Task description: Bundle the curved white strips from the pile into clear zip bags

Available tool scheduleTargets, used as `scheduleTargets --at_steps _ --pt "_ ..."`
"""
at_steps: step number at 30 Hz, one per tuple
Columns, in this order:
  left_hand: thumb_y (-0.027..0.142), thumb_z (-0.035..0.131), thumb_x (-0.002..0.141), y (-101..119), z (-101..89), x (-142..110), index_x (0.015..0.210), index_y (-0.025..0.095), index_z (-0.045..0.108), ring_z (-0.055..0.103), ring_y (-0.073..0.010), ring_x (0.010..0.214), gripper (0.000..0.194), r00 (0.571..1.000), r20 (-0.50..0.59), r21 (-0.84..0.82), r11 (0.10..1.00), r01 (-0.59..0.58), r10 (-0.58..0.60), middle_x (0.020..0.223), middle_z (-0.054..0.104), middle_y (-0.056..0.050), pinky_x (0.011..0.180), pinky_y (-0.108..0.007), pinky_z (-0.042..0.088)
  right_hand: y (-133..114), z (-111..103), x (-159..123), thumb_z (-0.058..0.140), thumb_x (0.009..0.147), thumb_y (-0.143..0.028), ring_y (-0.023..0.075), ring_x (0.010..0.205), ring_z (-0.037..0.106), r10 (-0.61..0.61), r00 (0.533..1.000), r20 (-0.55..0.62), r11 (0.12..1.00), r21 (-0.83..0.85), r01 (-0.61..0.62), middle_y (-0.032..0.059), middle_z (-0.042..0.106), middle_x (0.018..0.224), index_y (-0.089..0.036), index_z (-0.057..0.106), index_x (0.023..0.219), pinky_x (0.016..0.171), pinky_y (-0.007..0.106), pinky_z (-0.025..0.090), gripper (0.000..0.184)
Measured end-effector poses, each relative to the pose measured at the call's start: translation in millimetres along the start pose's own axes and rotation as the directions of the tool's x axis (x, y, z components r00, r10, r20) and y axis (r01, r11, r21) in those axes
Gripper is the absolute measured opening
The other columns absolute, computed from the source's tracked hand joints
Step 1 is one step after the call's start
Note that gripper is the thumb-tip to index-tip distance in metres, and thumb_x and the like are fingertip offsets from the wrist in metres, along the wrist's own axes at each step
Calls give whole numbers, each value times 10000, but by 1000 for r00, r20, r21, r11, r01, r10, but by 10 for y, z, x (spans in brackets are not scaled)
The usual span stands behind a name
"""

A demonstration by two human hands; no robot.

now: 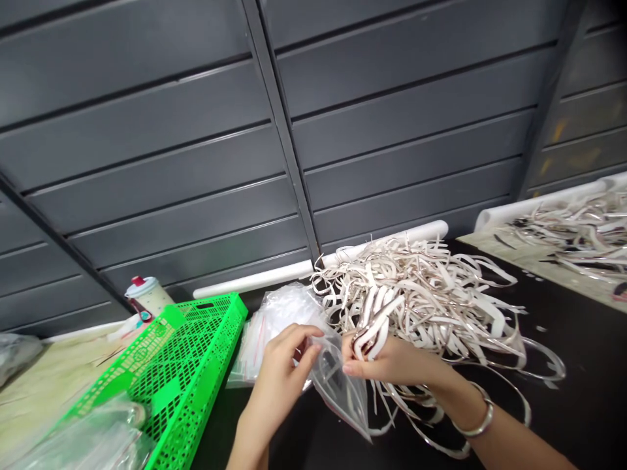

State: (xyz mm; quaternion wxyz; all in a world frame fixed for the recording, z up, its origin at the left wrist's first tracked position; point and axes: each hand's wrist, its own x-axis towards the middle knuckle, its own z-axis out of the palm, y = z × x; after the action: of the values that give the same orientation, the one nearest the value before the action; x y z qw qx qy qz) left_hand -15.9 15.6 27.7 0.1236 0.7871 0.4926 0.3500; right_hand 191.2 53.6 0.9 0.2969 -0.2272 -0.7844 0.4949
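Observation:
My left hand point(289, 359) pinches the edge of a clear plastic bag point(343, 385) between thumb and fingers. The bag hangs between my two hands, its lower corner pointing down over the dark table. My right hand point(377, 359), with a metal bangle on the wrist, is closed around a looped bundle of white and brown strips point(375, 320) at the bag's upper right edge. Whether its fingertips also touch the bag I cannot tell. Right behind that hand lies a big tangled heap of similar strips point(421, 294). A stack of clear bags point(279, 320) lies behind my left hand.
A green plastic crate point(210, 365) stands on the left with filled clear bags point(98, 437) in it. Behind it is a cup with a red lid point(149, 294). White rolls point(255, 279) lie along the grey panelled wall point(196, 130). More strips point(588, 228) lie at far right.

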Motion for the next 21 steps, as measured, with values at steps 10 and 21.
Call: scheduleTargets --at_steps 10,21 --pt "255 528 849 29 88 -54 784 177 658 569 -107 483 165 947 -310 270 963 3 84 618 664 -8 529 -195 436 -230 69 -111 473 843 -584 104 398 276 -98 789 -606 829 390 401 -75 263 466 -235 301 630 427 245 315 444" --pt "206 491 870 219 253 -163 852 180 635 635 -116 523 148 945 -275 278 956 -96 176 677 696 -20 525 -181 463 -147 520 -125 472 898 -429 139 559 436 -198 891 -409 897 291 334 -28 440 606 -237 454 763 542 273 388 235"
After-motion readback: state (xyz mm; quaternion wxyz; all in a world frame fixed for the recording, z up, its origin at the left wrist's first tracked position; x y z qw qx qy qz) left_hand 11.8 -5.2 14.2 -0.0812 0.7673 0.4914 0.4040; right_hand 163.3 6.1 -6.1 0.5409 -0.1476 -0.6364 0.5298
